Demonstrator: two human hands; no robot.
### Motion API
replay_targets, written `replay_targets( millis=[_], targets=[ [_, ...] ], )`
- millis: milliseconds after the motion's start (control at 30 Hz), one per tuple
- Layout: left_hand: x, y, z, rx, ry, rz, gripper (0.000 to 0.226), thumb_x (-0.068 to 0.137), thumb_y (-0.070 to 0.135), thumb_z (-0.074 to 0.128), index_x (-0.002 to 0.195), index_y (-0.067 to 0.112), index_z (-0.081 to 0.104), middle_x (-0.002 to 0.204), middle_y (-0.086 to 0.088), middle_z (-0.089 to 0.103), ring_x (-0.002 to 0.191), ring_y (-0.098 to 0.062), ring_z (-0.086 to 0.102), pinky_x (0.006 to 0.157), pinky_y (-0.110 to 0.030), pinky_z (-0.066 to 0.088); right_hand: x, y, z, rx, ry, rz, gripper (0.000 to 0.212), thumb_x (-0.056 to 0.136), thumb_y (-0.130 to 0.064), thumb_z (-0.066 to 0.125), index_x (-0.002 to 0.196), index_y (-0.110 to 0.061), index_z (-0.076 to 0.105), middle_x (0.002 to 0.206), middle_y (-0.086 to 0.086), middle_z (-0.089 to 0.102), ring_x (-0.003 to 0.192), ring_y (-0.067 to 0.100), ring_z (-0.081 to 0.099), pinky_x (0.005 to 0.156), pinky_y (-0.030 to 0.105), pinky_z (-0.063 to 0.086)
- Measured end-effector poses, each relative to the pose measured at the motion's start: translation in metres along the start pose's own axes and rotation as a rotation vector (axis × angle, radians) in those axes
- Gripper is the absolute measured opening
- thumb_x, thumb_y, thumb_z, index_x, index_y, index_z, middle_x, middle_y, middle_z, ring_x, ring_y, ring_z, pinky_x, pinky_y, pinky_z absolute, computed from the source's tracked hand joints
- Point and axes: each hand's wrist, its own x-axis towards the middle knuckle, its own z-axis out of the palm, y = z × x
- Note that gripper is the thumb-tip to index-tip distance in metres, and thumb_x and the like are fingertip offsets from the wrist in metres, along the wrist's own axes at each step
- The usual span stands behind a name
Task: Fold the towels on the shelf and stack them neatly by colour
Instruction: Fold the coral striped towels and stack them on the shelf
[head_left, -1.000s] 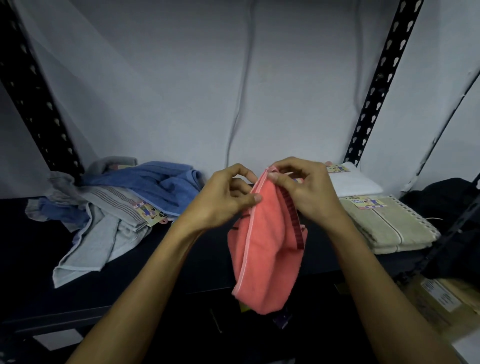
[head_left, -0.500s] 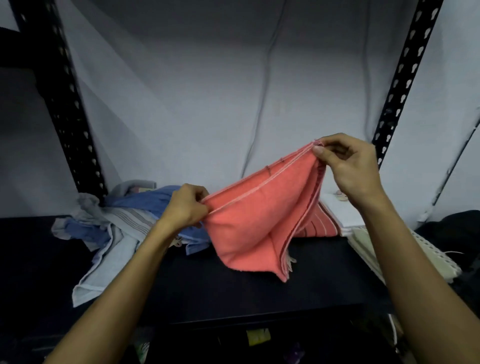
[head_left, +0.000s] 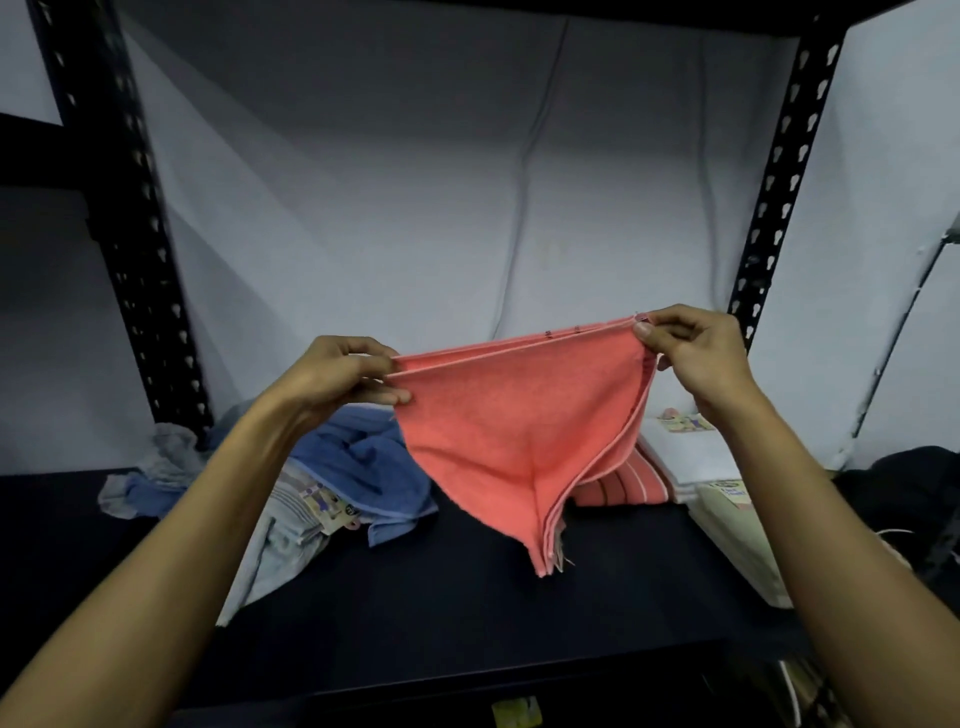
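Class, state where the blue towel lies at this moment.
In the head view, the blue towel lies crumpled on the shelf, left of centre, behind the left hand, beside the grey towel.

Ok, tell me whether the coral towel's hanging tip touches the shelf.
Cannot tell. In the head view the coral towel hangs with its tip low over the shelf, but no gap or contact shows.

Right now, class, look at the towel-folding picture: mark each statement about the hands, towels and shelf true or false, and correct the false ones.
1. Both hands pinch the coral towel. True: left hand, right hand.
2. The coral towel lies flat on the shelf. False: it hangs in the air, sagging to a point.
3. A blue towel lies unfolded at the left. True.
4. The folded striped red towel sits left of the blue one. False: it sits to the right.
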Motion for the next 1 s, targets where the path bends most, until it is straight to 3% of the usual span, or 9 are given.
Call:
replay_targets(
  millis=[133,200,267,367,567,667,767,867,1000],
  targets=[
    [0.006,0.014,-0.008,0.028,0.007,-0.017,0.02,0.093,-0.011,0.053,0.094,0.001,0.07,0.085,-0.018,0.072,0.069,-0.02,0.075,0.053,-0.019,0.057,0.0,-0.005,-0.002,0.07,-0.023,0.004,0.009,0.085,-0.005,0.076,0.089,-0.013,0.076,0.083,0.009,0.073,0.07,0.015,0.063,0.054,0.022,0.048],
    [0.01,0.019,-0.01,-0.113,-0.064,-0.06,0.024,0.089,-0.013,0.055,0.088,0.0,0.075,0.086,-0.016,0.074,0.075,-0.019,0.076,0.061,-0.017,0.058,0.0,-0.006,-0.004,0.137,-0.026,0.041,0.007,0.085,-0.003,0.075,0.091,-0.007,0.075,0.079,0.007,0.073,0.07,0.016,0.062,0.053,0.023,0.048],
    [0.01,0.017,-0.011,-0.205,-0.141,-0.08,0.011,0.075,-0.005,0.072,0.081,0.001,0.08,0.089,-0.016,0.075,0.083,-0.021,0.076,0.07,-0.017,0.059,0.002,-0.005,-0.007,0.189,-0.026,0.1,0.006,0.085,-0.002,0.075,0.091,-0.003,0.074,0.078,0.007,0.072,0.071,0.018,0.062,0.053,0.024,0.048],
    [0.009,0.004,-0.013,-0.026,-0.183,0.012,0.034,0.056,0.017,0.092,0.085,0.003,0.08,0.089,-0.018,0.076,0.085,-0.023,0.075,0.077,-0.021,0.059,0.003,0.001,-0.013,0.21,-0.06,0.172,0.01,0.085,-0.003,0.075,0.093,0.002,0.073,0.083,0.013,0.071,0.077,0.023,0.062,0.059,0.03,0.049],
    [0.009,-0.01,0.001,0.286,-0.121,0.203,0.027,0.095,0.023,0.065,0.093,-0.004,0.066,0.059,-0.015,0.061,0.047,-0.021,0.048,0.047,-0.027,0.043,0.005,0.007,-0.018,0.233,-0.098,0.266,0.013,0.084,-0.006,0.076,0.092,0.004,0.073,0.086,0.013,0.07,0.082,0.026,0.061,0.071,0.034,0.05],
    [0.012,-0.01,0.003,0.342,-0.094,0.22,0.028,0.101,0.027,0.06,0.089,0.001,0.064,0.057,-0.014,0.057,0.05,-0.022,0.044,0.047,-0.026,0.034,0.006,0.011,-0.024,0.25,-0.12,0.314,0.026,0.084,-0.006,0.076,0.1,0.013,0.069,0.096,0.017,0.07,0.086,0.027,0.061,0.077,0.035,0.052],
    [0.016,-0.014,0.006,0.221,-0.143,0.15,0.022,0.102,0.023,0.059,0.093,0.003,0.063,0.065,-0.019,0.062,0.058,-0.026,0.052,0.047,-0.028,0.044,0.007,0.014,-0.025,0.262,-0.125,0.353,0.031,0.085,-0.005,0.074,0.106,0.016,0.065,0.106,0.021,0.068,0.088,0.027,0.061,0.076,0.031,0.054],
    [0.017,-0.022,0.014,0.11,-0.236,0.039,0.031,0.103,0.03,0.054,0.103,0.001,0.067,0.067,-0.017,0.059,0.059,-0.023,0.057,0.052,-0.026,0.053,0.007,0.02,-0.027,0.28,-0.112,0.395,0.02,0.084,-0.006,0.075,0.098,0.007,0.07,0.109,0.021,0.069,0.083,0.024,0.065,0.071,0.027,0.057],
    [0.016,-0.033,0.027,0.182,-0.251,0.052,0.043,0.085,0.038,0.075,0.098,-0.003,0.07,0.072,-0.018,0.061,0.061,-0.021,0.06,0.056,-0.026,0.056,0.005,0.027,-0.03,0.272,-0.1,0.433,0.009,0.082,-0.007,0.077,0.087,0.0,0.073,0.109,0.019,0.07,0.082,0.022,0.066,0.077,0.032,0.054]
  ],
)
